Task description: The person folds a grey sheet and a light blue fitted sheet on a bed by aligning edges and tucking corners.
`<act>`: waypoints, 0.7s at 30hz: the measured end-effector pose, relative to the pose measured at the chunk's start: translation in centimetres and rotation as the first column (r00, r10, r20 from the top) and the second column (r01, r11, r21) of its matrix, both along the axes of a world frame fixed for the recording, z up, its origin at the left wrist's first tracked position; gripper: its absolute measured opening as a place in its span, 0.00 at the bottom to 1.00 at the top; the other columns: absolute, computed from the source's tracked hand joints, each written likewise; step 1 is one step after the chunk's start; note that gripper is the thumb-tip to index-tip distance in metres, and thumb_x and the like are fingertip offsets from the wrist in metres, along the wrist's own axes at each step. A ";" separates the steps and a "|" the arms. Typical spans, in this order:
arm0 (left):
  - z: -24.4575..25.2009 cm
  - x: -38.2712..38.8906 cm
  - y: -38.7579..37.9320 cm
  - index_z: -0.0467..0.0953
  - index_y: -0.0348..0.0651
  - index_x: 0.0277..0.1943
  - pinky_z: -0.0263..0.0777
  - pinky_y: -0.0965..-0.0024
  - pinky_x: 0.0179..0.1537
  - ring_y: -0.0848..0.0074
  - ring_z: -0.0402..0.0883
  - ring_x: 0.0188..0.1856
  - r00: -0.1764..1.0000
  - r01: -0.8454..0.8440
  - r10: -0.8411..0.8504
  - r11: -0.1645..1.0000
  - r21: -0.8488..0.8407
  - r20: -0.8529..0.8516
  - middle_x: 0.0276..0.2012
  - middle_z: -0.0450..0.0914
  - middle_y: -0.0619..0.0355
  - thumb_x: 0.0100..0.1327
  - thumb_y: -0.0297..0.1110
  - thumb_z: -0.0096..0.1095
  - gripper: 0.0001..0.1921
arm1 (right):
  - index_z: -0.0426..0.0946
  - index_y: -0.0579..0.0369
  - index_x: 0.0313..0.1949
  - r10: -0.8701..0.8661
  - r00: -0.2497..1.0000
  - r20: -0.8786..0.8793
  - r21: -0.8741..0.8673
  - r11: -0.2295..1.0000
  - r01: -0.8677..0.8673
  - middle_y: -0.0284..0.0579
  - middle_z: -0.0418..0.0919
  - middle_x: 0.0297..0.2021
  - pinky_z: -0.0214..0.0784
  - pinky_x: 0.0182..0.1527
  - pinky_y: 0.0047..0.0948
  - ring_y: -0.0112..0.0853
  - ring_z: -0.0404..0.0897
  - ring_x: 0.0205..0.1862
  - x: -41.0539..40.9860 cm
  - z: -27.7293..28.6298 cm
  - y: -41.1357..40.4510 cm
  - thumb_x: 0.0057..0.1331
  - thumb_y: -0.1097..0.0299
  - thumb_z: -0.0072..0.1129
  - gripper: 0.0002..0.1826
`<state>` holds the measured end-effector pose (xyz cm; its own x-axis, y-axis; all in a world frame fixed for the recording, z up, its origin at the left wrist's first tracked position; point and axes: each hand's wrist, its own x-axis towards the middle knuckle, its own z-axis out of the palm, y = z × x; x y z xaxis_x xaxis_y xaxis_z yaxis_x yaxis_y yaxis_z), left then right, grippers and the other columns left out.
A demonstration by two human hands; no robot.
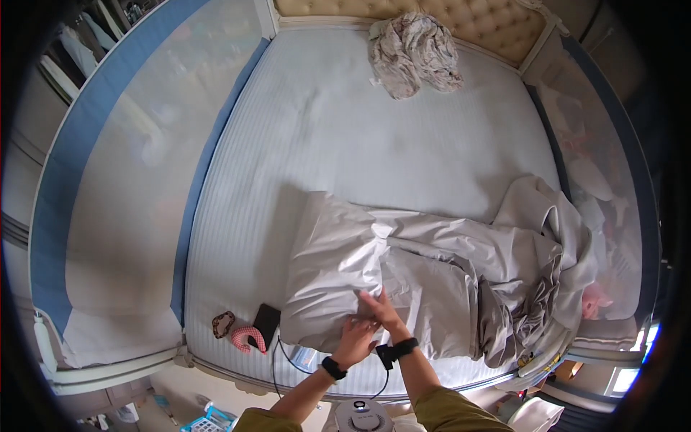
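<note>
A folded bundle of shiny silver-grey fabric [332, 259] lies at the near side of the bed, its surface creased. My left hand [355, 341] rests on the bundle's near part, fingers apart. Just right of it and partly overlapping, my right hand [382, 312] touches the same fabric with thumb and fingers spread. To the right the sheet runs on as a flatter folded stretch [432, 297], ending in a loose crumpled heap [540, 302]. Both wrists carry black bands, and a cable hangs from the right one.
Left of the bundle lie a black flat tablet-like object [266, 324], a red checked curved band [249, 339] and a patterned ring [223, 324]. A crumpled floral cloth [415, 54] sits by the tufted headboard [432, 9]. Mesh bed rails [135, 178] flank the striped mattress [378, 135].
</note>
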<state>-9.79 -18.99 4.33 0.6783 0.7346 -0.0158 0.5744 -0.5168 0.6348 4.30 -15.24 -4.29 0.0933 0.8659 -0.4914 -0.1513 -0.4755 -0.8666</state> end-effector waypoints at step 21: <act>-6.8 -3.5 5.2 0.62 0.54 0.59 0.37 0.37 0.58 0.52 0.44 0.65 0.789 -0.379 0.408 0.912 0.159 -0.460 0.64 0.49 0.49 0.53 0.53 0.51 0.31 | 0.48 0.40 0.62 0.339 0.579 0.741 -0.104 0.911 -0.399 0.55 0.51 0.60 0.43 0.59 0.50 0.50 0.49 0.63 0.6 -1.9 3.4 0.60 0.63 0.45 0.31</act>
